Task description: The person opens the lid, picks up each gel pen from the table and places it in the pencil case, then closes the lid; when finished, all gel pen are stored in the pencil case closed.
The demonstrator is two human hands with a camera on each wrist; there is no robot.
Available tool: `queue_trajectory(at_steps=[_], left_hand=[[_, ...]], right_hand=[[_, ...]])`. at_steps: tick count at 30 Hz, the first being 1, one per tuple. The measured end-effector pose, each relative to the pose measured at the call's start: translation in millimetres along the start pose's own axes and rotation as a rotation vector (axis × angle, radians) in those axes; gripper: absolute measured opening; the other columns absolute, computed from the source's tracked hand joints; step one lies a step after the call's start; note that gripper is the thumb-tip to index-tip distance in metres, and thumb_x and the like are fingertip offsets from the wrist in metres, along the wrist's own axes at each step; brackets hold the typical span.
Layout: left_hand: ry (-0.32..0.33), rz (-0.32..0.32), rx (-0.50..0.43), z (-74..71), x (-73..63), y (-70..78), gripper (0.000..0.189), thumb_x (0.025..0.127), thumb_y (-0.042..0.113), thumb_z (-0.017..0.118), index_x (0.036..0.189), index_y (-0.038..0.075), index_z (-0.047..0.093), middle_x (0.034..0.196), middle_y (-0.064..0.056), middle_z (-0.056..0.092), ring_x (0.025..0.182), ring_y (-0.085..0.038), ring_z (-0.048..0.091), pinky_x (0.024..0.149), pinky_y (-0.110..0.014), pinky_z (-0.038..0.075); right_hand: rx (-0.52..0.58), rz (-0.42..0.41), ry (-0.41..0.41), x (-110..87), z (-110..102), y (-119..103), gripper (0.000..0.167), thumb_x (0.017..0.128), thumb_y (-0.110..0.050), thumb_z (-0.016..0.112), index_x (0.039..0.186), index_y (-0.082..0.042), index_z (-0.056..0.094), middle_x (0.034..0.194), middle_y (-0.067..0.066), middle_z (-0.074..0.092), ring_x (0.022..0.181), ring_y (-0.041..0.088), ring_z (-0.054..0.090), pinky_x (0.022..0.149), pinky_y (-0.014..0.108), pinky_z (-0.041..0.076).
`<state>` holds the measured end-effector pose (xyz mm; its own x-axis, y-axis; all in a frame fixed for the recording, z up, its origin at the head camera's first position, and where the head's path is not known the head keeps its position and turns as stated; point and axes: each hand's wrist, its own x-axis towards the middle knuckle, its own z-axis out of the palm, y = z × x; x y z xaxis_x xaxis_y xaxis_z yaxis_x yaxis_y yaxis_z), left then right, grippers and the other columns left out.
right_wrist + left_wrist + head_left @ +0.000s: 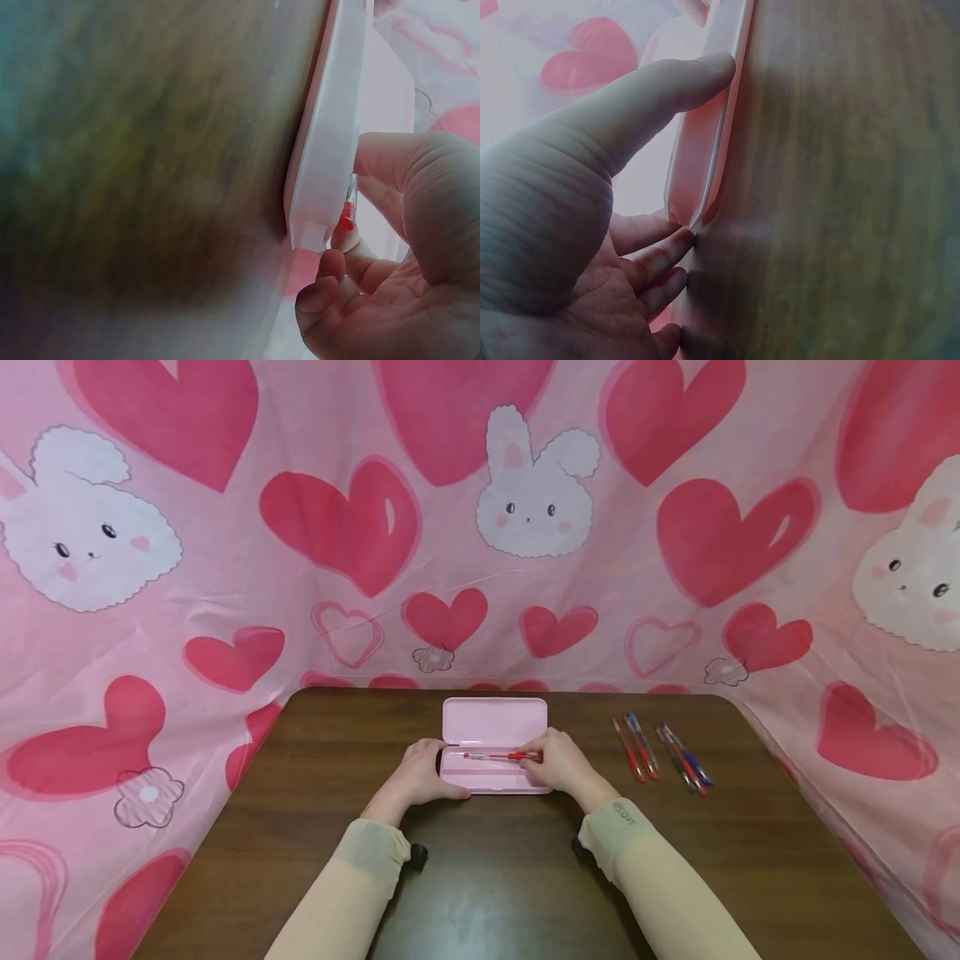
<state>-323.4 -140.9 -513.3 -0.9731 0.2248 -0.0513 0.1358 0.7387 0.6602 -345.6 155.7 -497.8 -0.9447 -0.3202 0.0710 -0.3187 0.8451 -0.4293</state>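
Observation:
A pink pencil case [495, 782] lies on the table with its lid [495, 720] raised at the back. My left hand [420, 774] holds the case's left end, and in the left wrist view the thumb [697, 79] lies on the front wall while the other fingers are at the end. My right hand [558, 762] is over the right end of the case, pinching a red pen [491, 757] that lies lengthwise at the back of the open case. In the right wrist view, the pen's red end [347, 216] shows between thumb and fingers; the rest is hidden.
Several pens lie on the brown table [337, 727] right of the case: a red pen [628, 750] beside others in one group, and a blue pen [697, 767] in another. A pink cloth [450, 560] with hearts and rabbits hangs behind the table.

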Motion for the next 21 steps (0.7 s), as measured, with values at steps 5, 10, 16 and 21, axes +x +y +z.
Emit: queue_trajectory(at_steps=[5,10,16,21], left_hand=[[0.005,0.000,0.004,0.2,-0.2,-1.0,0.102,0.072,0.046,0.102,0.150,0.001,0.055,0.156,-0.020,0.055,0.154,-0.040,0.041,0.129,-0.058,0.041],[0.022,0.019,0.009,0.8,-0.2,-1.1,0.100,0.070,0.046,0.102,0.147,-0.001,0.058,0.154,-0.021,0.057,0.152,-0.042,0.044,0.127,-0.058,0.043],[0.021,0.016,0.005,0.3,1.1,1.3,0.103,0.070,0.047,0.102,0.149,0.000,0.057,0.156,-0.021,0.056,0.154,-0.041,0.043,0.129,-0.056,0.042],[0.010,0.003,0.013,0.7,1.2,-1.6,0.106,0.071,0.049,0.102,0.153,0.000,0.054,0.158,-0.020,0.055,0.155,-0.040,0.041,0.129,-0.057,0.041]], right_hand=[[0.016,-0.011,0.002,0.7,1,0,0.022,0.097,-0.024,0.083,0.119,-0.023,0.087,0.107,0.008,0.068,0.102,0.025,0.056,0.089,0.040,0.047],[0.113,-0.020,0.128,-5.8,-10,11,0.023,0.097,-0.020,0.081,0.119,-0.015,0.085,0.110,0.014,0.071,0.101,0.029,0.064,0.090,0.046,0.055],[0.129,0.106,0.330,-24.4,-45,49,0.030,0.104,-0.024,0.074,0.128,-0.007,0.079,0.129,0.024,0.073,0.116,0.044,0.071,0.102,0.062,0.055],[0.091,0.280,0.415,-47.3,-79,85,0.037,0.109,-0.031,0.065,0.135,-0.006,0.075,0.133,0.028,0.072,0.123,0.050,0.068,0.104,0.067,0.052]])
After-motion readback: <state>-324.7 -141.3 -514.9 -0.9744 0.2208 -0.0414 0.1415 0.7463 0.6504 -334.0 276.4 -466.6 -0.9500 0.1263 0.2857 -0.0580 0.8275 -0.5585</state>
